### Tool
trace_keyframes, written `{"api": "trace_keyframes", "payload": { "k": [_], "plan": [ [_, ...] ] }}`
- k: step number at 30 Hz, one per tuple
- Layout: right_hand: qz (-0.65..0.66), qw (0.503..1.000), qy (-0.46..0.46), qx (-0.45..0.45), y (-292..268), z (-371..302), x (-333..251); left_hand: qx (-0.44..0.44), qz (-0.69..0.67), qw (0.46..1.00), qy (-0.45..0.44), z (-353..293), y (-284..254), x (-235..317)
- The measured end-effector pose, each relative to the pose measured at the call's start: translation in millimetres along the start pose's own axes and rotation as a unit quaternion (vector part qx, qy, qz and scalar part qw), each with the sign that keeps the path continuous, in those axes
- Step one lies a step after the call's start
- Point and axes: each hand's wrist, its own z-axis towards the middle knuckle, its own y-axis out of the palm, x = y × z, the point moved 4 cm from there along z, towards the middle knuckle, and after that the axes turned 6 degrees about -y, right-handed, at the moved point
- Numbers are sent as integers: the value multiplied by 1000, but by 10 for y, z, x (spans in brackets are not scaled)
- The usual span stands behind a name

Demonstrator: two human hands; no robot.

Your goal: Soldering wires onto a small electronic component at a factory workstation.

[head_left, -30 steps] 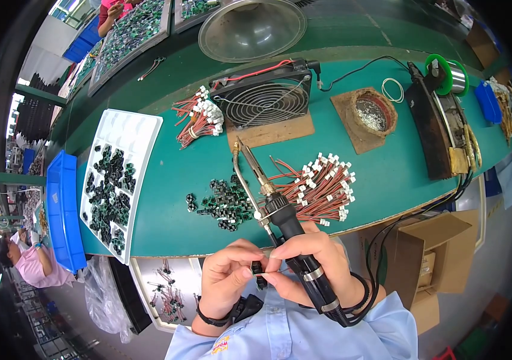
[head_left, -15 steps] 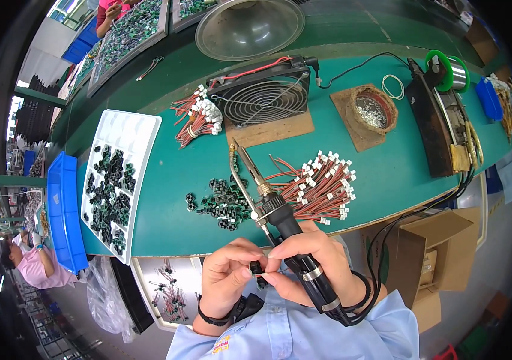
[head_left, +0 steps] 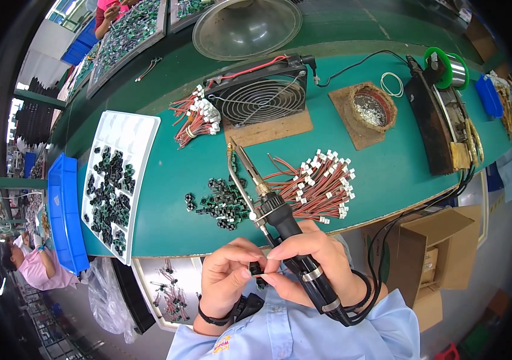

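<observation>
My left hand [head_left: 223, 279] is closed, pinching a small black component [head_left: 256, 267] in front of my shirt. My right hand [head_left: 322, 258] wraps round a black soldering iron [head_left: 286, 225] with a thin metal feed tube along it. The iron's tip points up and away, over the bench. Right thumb and forefinger also meet at the component, where a thin light wire end seems to show; its far part is hidden. Beyond the hands lie a heap of black-and-green components [head_left: 223, 204] and a fan of red-and-black wires with white connectors [head_left: 322, 186].
A white tray [head_left: 146, 150] of components and a blue bin [head_left: 64, 210] stand left. Behind are a fan [head_left: 262, 99], bundled wires [head_left: 199, 117] and a round solder-scrap pot [head_left: 373, 111]. A soldering station [head_left: 427, 120], solder reel [head_left: 448, 69] and cardboard box [head_left: 424, 240] are right.
</observation>
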Motion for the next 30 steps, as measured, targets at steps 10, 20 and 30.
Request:
{"api": "trace_keyframes", "payload": {
  "k": [10, 20, 30],
  "plan": [
    [3, 1000, 1, 4, 2, -11, 0, 2, 7, 1000, -1, 11, 12, 14],
    [-2, 1000, 0, 0, -1, 1, -1, 7, 5, 1000, 3, 0, 12, 12],
    [-3, 1000, -8, 8, 8, -6, 11, 8, 10, 1000, -6, 1, -2, -2]
  ]
}}
